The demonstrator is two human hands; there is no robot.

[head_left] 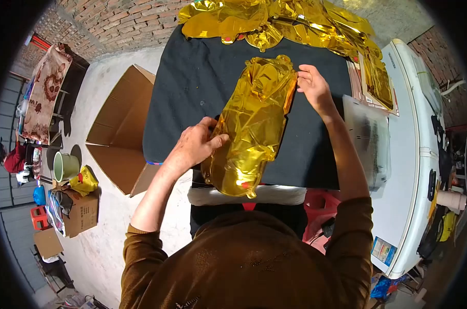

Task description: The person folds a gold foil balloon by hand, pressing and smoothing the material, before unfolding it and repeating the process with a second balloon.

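A flat gold foil balloon [246, 121] lies lengthwise in front of me, its near end hanging over the edge of the black-covered table [192, 77]. On its left edge is my left hand [195, 144], with the thumb over the foil and the fingers bent at the rim. My right hand [314, 88] pinches the upper right edge, fingertips partly hidden by the foil. Small red marks show near the balloon's bottom end. Across the table's far side spreads a pile of more gold foil balloons [290, 26].
An open cardboard box [122, 129] stands on the floor at left. Clear plastic packaging [367, 141] lies right of the table, beside a white appliance [403, 154]. A pink stool [318, 208] is close by my right side. Further left are a green bucket [66, 166] and a packed carton [81, 213].
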